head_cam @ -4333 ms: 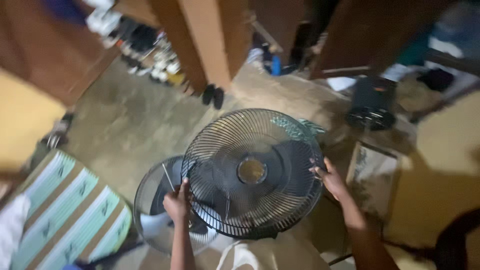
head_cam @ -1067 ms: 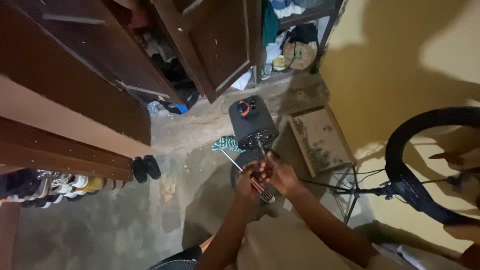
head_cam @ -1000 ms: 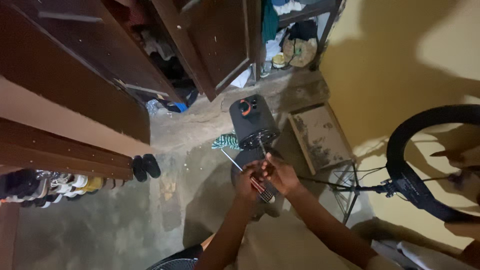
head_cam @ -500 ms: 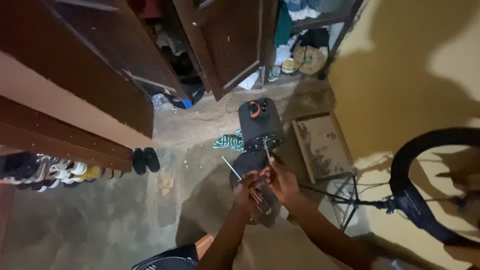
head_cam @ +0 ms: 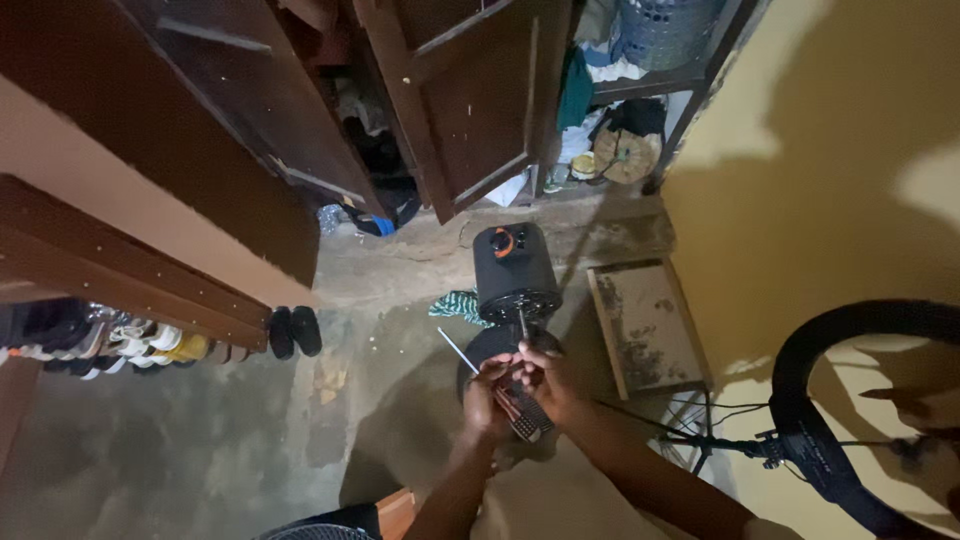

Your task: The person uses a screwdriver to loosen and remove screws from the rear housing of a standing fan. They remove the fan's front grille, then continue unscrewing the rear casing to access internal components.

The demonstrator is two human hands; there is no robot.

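Observation:
Both my hands meet low in the middle, just below a black fan motor body (head_cam: 515, 270) with an orange knob on top and a thin shaft pointing toward me. My left hand (head_cam: 487, 402) grips a thin pale metal rod (head_cam: 458, 350) that sticks out up and to the left. My right hand (head_cam: 556, 388) is closed on a small dark ribbed part (head_cam: 522, 412) held between the two hands. A dark round piece (head_cam: 492, 350) lies under the hands, mostly hidden by them.
Open brown cupboard doors (head_cam: 480, 110) stand beyond the motor. A pair of black shoes (head_cam: 292, 331) sits at the left beside a shoe rack (head_cam: 110, 340). A green striped cloth (head_cam: 452, 305), a flat wooden tray (head_cam: 648, 325) and a black ring light on a stand (head_cam: 815, 440) surround the motor.
Several seconds ago my hands held a round wire fan grille; now they work together at the motor. Over the last second the hands stay together and only the view shifts slightly.

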